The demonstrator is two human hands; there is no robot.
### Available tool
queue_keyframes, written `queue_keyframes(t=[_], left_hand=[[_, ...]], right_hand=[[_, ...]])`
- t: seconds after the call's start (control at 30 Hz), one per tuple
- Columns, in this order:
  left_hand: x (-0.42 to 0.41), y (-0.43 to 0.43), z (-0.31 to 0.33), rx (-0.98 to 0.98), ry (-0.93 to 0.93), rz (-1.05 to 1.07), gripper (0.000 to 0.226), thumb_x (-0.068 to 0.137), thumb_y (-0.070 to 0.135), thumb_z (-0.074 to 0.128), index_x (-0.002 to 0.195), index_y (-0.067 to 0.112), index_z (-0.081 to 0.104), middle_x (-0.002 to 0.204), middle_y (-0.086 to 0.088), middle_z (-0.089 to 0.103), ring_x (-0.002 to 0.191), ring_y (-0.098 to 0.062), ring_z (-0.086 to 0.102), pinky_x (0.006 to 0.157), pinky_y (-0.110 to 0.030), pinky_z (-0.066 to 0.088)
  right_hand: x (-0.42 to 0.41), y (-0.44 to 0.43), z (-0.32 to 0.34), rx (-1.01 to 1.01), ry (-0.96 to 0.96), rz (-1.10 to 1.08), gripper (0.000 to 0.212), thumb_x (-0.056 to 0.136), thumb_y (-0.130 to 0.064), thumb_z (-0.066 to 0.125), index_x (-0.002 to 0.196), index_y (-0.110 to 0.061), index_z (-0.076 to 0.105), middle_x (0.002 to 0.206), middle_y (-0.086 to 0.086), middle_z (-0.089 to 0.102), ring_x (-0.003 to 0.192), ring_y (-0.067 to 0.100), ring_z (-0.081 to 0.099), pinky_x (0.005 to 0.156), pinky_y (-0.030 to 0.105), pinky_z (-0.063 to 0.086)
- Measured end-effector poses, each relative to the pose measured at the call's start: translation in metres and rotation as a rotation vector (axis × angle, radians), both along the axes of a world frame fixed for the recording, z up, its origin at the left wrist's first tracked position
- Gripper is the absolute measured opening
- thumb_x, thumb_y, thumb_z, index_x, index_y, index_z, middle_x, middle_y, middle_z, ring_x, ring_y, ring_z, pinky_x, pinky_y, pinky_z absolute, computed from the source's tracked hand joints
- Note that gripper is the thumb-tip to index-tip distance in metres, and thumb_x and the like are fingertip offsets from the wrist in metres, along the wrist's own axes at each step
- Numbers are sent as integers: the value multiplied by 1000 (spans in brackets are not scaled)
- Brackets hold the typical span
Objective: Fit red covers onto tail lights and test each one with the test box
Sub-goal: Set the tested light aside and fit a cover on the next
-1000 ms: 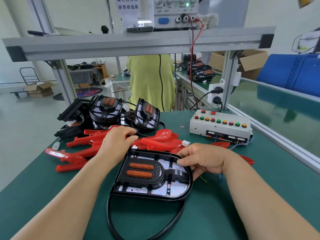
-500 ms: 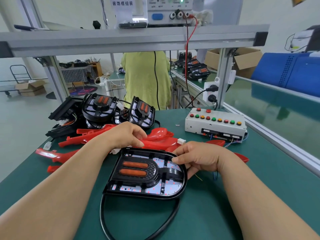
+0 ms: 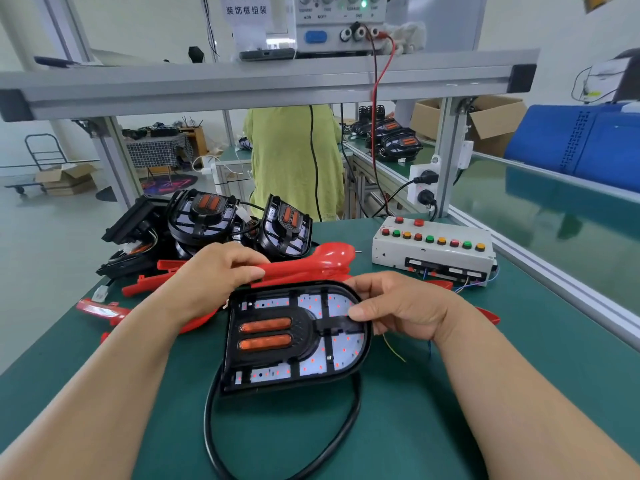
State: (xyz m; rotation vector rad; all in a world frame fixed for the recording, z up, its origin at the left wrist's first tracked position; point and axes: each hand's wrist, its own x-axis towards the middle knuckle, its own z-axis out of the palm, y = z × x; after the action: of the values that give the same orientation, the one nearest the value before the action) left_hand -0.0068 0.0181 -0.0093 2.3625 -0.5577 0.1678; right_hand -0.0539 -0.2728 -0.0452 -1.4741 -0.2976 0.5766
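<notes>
**Inspector:** Nearest item?

**Onlooker:** A black cable [image 3: 207, 424] loops on the green table [image 3: 433, 410] and runs up under the tail light [image 3: 301, 336]. The light is at centre, tilted up off the table, uncovered, with its dotted board exposed.

**Inspector:** Who holds it?

**Onlooker:** The right hand [image 3: 405, 313] pinches its rounded right rim, thumb on the face. It looks like a rigid shell, probably light. The rim is the sound hold, clear of the board.

**Inspector:** The cover?

**Onlooker:** Just beyond, the left hand [image 3: 214, 275] grips a red cover [image 3: 311, 263] by its narrow stem. I judge it thin, glossy plastic: stiff, slippery, easily scratched.

**Inspector:** Farther?

**Onlooker:** Spare covers [image 3: 104, 310] and unfinished lights [image 3: 204, 216] are heaped far left. The test box [image 3: 433, 251] stands far right, untouched.
</notes>
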Motion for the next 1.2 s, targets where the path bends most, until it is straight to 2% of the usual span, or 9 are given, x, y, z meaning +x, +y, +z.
queue_keyframes(t=[0.1,0.2,0.33,0.5,0.63,0.73,0.83,0.97,1.2], left_hand=[[-16,5,-1,-58,-52,13,31,92,18,67,85,48,71,93,19,66,86,0,60,79,-22,40],[-31,8,-5,-113,-92,17,30,94,18,64,90,47,71,98,15,66,90,-5,62,84,-19,43],[-46,10,-14,-187,-125,12,31,94,12,63,97,42,72,98,14,63,88,-5,58,76,-5,37],[-54,10,-21,-239,-73,-48,33,92,4,64,100,34,74,109,13,63,102,-7,59,89,-10,41],[-56,10,-21,-203,-65,-74,30,92,6,65,100,34,75,118,21,60,115,0,56,94,-9,39],[-57,9,-20,-166,-96,-69,29,91,9,66,101,34,75,121,24,59,119,3,53,97,-13,35],[-59,8,-20,-128,-155,-58,28,91,9,67,104,32,75,114,18,59,113,-2,55,93,-5,35],[-63,5,-19,-111,-202,-23,26,89,8,68,108,26,75,99,11,57,95,-8,58,84,-6,37],[-67,-3,-19,-87,-232,-26,26,89,7,68,112,16,75,92,5,58,88,-8,56,80,-8,39]], right_hand=[[3,6,-2,3,14,-95,41,68,-9,75,108,-13,69,96,6,70,83,17,64,77,31,49],[5,8,-1,36,33,-149,24,66,-13,77,89,-17,71,79,0,72,67,10,65,60,23,51],[6,11,-2,126,80,-228,25,66,-14,73,90,-13,68,75,1,74,61,9,68,49,19,52],[10,14,-2,236,140,-414,12,80,-8,71,93,-6,70,80,5,72,64,12,65,56,21,53],[11,22,-2,360,189,-494,24,92,-17,64,112,-4,70,100,10,72,86,24,69,82,39,55],[11,26,-2,459,217,-490,29,102,-25,50,112,-7,70,108,15,74,90,27,73,81,43,58],[11,29,-2,488,230,-503,35,104,-32,45,116,-7,68,113,18,73,96,30,72,82,45,58],[11,32,-2,512,220,-521,44,105,-42,41,117,-9,67,111,16,73,93,28,74,75,42,60],[8,37,-2,513,187,-549,45,103,-46,43,113,-10,68,106,14,75,91,27,75,71,43,62]])
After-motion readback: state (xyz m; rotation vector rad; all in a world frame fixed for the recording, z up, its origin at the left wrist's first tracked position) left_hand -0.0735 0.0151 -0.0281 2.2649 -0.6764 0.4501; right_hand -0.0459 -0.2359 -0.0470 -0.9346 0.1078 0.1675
